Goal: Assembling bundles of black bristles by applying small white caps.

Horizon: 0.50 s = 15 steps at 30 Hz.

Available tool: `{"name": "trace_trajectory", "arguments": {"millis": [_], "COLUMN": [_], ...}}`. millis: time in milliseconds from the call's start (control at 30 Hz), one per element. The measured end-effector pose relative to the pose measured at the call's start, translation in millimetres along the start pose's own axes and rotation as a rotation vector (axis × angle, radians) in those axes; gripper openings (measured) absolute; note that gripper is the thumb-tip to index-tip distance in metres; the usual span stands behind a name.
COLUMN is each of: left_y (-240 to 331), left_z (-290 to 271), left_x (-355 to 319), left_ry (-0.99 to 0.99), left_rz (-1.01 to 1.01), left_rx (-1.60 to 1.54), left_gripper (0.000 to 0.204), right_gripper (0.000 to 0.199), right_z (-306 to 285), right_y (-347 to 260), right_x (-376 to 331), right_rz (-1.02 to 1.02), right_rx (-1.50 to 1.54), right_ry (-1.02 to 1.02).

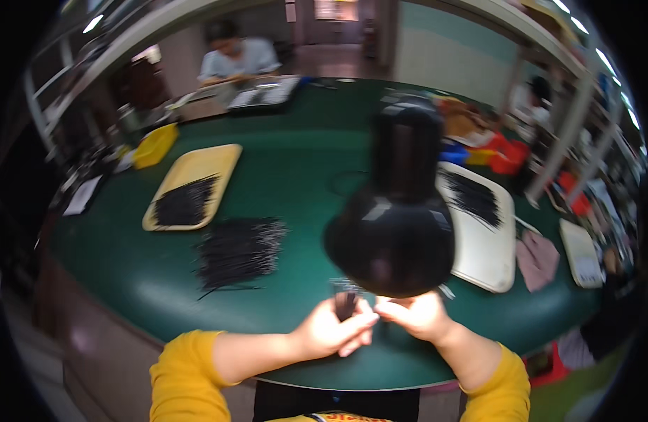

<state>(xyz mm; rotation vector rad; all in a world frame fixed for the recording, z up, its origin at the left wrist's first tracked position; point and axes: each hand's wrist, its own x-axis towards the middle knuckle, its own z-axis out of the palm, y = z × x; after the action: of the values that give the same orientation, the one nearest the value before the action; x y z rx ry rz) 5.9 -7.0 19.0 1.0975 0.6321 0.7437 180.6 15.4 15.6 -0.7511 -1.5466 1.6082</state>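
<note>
Under the lamp at the table's near edge, my left hand point(336, 329) is closed round a bundle of thin black wires point(345, 304) with silvery ends pointing away from me. Close beside it is my right hand point(422, 318), thumb and fingers pinched near the left fingertips. The lamp head hides part of that hand, and anything in its pinch is too small to make out. A wide pile of similar black wires point(241, 254) lies on the green table to the left of my hands.
A black desk lamp point(394, 239) stands in front of my hands. Trays with black wires lie at left point(229, 169) and right point(482, 260). A pink cloth point(537, 260) and a yellow bin point(155, 145) are farther out. Across the green table point(303, 155) a person point(239, 60) sits working.
</note>
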Motion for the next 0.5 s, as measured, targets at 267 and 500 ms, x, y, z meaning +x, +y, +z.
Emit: {"name": "trace_trajectory", "arguments": {"millis": [267,500], "left_y": [-9,-8], "left_z": [-5,-9], "left_x": [-2,0], "left_ry": [0.087,0.063], "left_rz": [0.058,0.064], "left_rx": [-0.072,-0.141], "left_gripper": [0.013,0.014], "right_gripper": [0.006,0.007], "right_z": [7,3], "right_y": [3,7], "right_x": [4,7], "right_rz": [-0.008,-0.047], "right_rx": [-0.052,-0.093], "right_ry": [0.134,0.125]}}
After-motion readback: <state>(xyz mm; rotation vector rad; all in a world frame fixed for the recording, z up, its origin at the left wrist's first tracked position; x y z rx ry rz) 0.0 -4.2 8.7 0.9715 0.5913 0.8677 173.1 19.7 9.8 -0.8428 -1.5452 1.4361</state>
